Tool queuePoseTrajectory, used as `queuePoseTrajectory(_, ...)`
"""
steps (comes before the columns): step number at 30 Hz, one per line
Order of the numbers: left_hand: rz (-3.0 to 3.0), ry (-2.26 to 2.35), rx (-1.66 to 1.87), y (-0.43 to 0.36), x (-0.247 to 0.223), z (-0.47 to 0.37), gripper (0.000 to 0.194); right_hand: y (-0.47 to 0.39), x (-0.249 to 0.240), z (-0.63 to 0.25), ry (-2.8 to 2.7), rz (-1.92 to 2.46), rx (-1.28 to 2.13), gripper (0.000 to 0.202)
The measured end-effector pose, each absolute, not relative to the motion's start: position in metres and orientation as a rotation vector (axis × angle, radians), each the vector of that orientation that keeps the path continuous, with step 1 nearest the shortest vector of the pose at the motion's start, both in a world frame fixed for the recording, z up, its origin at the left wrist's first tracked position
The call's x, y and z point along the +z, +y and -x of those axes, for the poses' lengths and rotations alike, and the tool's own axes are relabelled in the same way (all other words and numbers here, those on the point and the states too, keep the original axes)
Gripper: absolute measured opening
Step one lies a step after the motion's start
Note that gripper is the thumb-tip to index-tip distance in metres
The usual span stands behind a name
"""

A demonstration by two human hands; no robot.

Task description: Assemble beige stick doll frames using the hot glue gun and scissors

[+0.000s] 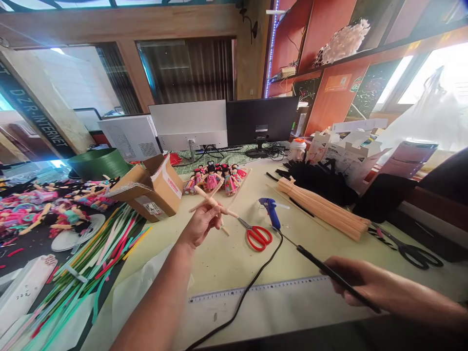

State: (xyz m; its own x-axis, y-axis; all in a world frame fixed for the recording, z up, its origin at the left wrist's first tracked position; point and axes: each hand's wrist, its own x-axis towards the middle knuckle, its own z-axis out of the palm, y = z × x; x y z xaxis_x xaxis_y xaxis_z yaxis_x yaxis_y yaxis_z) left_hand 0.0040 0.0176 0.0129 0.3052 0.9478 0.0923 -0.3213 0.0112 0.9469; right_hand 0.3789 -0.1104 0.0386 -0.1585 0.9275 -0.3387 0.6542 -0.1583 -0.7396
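Observation:
My left hand (200, 225) is closed round a peach doll frame (206, 197) that looks like twisted pipe cleaners, its limbs sticking out several ways. Low on the right, my right hand (365, 282) grips a long black rod (312, 259) with a thin tip pointing toward the table's middle; its exact kind is unclear. Between the hands lie red-handled scissors (259, 237) and a blue glue gun (271, 214) with a black cord. Just behind the frame stand several small dolls (212, 179) in colourful dresses.
A bundle of peach pipe cleaners (323, 207) and black-handled scissors (413, 251) lie right. A ruler (256, 288) crosses the front. Left are an open cardboard box (161, 190), coloured pipe cleaners (106, 243) and heaped dolls (69, 209). Monitors (188, 122) stand behind.

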Motion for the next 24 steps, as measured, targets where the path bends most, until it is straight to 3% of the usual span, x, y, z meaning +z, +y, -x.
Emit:
queuePoseTrajectory(1, -1.155, 0.71, 1.12, 0.016, 0.013, -0.004, 0.024, -0.107, 0.044, -0.364, -1.832, 1.656, 1.478, 0.018)
queuePoseTrajectory(4, -1.201, 0.688, 1.097, 0.011, 0.012, -0.006, 0.023, -0.091, 0.053, -0.326, -1.902, 1.431, 1.722, 0.028)
queuePoseTrajectory(12, -1.207, 0.693, 1.098, 0.009, 0.004, -0.003, 0.026, -0.066, 0.031, -0.297, -1.909, 1.161, 1.865, 0.057)
queuePoseTrajectory(24, -1.28, 0.711, 1.026, 0.012, 0.001, -0.001, 0.03, -0.057, 0.025, -0.29, -1.829, 1.141, 1.952, 0.062)
